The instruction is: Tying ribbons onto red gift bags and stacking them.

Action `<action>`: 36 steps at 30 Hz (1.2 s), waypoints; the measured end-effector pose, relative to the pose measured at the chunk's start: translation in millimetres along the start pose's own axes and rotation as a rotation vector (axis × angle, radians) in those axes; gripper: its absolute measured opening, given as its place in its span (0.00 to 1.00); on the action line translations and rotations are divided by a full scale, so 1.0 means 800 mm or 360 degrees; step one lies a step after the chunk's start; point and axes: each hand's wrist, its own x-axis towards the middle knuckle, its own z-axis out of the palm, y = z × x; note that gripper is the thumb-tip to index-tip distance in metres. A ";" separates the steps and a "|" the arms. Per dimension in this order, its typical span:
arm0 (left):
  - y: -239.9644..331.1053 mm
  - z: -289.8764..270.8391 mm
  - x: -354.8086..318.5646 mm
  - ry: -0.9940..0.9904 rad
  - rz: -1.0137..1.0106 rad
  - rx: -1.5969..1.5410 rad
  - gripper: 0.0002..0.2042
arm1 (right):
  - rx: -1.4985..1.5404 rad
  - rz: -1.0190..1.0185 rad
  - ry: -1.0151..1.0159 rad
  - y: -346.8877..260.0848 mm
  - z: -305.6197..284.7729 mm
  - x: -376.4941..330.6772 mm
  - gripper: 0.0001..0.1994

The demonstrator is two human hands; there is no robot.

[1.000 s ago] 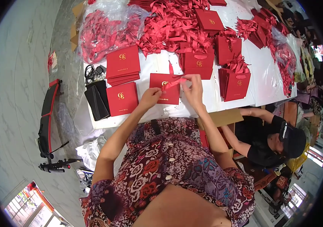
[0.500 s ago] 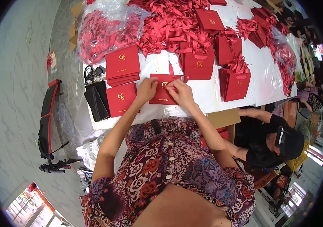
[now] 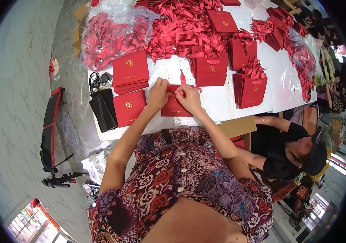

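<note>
A flat red paper gift bag (image 3: 176, 110) with gold printing lies on the white table in front of me. My left hand (image 3: 158, 96) rests at its upper left, fingers curled in by the bag's top; what they grip is hidden. My right hand (image 3: 190, 99) is closed in a pinch over the bag's upper part, holding a red ribbon (image 3: 182, 93). Left of my hands lie two piles of flat red bags, a nearer one (image 3: 129, 108) and a farther one (image 3: 130, 68). Beyond my right hand stand red bags with ribbon handles (image 3: 210, 72).
A heap of loose red ribbons (image 3: 185, 28) and a clear plastic bag of ribbons (image 3: 114, 36) cover the far side. A black pouch (image 3: 103, 109) lies at the left edge. To the right are more bags (image 3: 252, 91), a cardboard box (image 3: 237, 126) and a person in black (image 3: 280, 152).
My hands have drawn closer together over the bag's upper part, the right one shifting left. They now cover the gold emblem. The person at the right has turned their head.
</note>
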 end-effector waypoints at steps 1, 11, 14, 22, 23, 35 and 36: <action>0.003 -0.002 -0.001 0.0000 0.0002 0.0000 0.17 | -0.0001 0.0000 0.0002 -0.001 0.003 0.000 0.06; 0.005 -0.017 -0.008 -0.0027 -0.0100 -0.0452 0.05 | 0.0011 0.0107 -0.0031 -0.026 -0.003 -0.007 0.07; 0.020 -0.026 -0.010 -0.0019 -0.0220 -0.0612 0.03 | 0.0064 0.0128 -0.0044 -0.033 -0.010 -0.007 0.08; 0.037 -0.015 -0.021 0.0392 0.0239 -0.0158 0.03 | 0.0289 0.0537 -0.0223 -0.037 -0.014 -0.006 0.08; 0.034 -0.017 -0.022 0.0313 0.0090 -0.0338 0.02 | 0.0115 0.0275 -0.0110 -0.042 -0.009 -0.009 0.07; -0.021 0.003 -0.039 0.0046 -0.0296 -0.0779 0.05 | -0.0013 -0.0066 -0.0302 -0.032 -0.015 0.000 0.06; -0.016 0.002 -0.041 0.0136 -0.0191 -0.0623 0.05 | 0.0035 0.0023 -0.0203 -0.032 -0.020 0.008 0.07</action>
